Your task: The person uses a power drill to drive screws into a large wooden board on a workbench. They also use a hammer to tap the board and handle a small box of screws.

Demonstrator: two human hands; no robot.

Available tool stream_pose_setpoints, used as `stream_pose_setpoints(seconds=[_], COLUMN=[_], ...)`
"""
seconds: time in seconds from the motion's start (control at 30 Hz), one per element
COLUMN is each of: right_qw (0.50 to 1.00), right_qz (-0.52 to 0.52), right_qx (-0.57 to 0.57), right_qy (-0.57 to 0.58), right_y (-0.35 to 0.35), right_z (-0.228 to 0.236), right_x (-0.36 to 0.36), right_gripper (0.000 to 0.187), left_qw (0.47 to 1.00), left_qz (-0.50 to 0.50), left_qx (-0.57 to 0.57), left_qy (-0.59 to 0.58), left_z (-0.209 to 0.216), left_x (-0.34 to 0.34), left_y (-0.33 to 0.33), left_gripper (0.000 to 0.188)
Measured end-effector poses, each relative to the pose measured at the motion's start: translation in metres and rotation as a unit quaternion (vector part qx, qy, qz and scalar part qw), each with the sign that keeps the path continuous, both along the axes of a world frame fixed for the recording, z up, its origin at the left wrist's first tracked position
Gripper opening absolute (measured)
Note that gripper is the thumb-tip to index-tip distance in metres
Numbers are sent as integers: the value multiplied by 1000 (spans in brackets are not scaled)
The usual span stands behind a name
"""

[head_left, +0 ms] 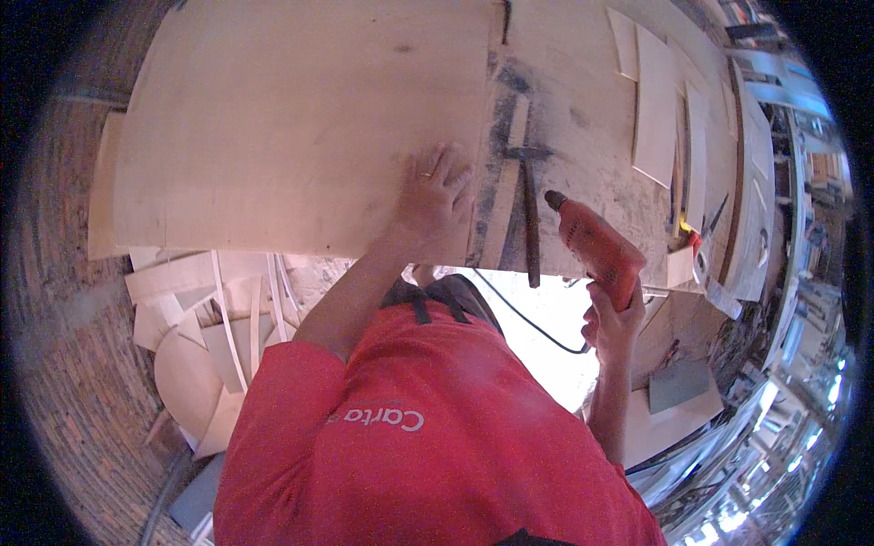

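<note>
My left hand (437,193) lies flat, fingers spread, near the right edge of a large light plywood sheet (273,118). My right hand (612,320) is wrapped round the handle of a red power drill (601,247). The drill's dark chuck points up and to the left, towards a hammer (530,205). That hammer rests on the worn bench top to the right of the sheet, its head away from me and its handle end reaching past the bench's front edge. Whether a bit sits in the chuck is too small to tell.
Several narrow wood strips (655,105) lie on the bench's right part. A roll of tape (700,267) sits by its front right corner. A black cable (528,320) hangs below the front edge. Wood offcuts (187,369) are heaped at lower left, beside a brick wall (68,346).
</note>
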State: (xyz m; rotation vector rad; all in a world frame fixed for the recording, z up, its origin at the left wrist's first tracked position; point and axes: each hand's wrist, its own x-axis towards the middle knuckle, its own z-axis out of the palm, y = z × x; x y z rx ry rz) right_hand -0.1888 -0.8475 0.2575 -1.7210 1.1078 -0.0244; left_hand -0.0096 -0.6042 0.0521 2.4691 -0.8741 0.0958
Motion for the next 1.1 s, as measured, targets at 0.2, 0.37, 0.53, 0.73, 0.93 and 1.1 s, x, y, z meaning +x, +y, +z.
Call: stream_pose_setpoints(seconds=[0.2,0.37,0.53,0.73,0.93,1.1], right_qw=[999,996,997,996,996,992], right_qz=[-51,-46,-64,-26,-10,-11], right_qx=[5,10,27,55,73,78], right_qy=[-20,-74,-32,-59,-48,-100], right_y=[-1,-4,-9,-31,-37,-36], right_z=[-5,-20,-16,-37,-41,-40], right_x=[-42,-61,-49,-52,-35,-27], right_gripper=[41,43,44,47,47,48], left_qw=[998,995,986,984,986,983], left_qz=[13,-48,-59,-61,-60,-48], left_qx=[52,91,151,166,159,173], left_qy=[10,-7,-28,15,4,50], left_z=[-21,-3,-13,5,10,27], left_x=[2,-29,-52,-64,-54,-25], left_y=[-18,-20,-10,-6,-5,-24], left_gripper=[61,62,59,55,56,58])
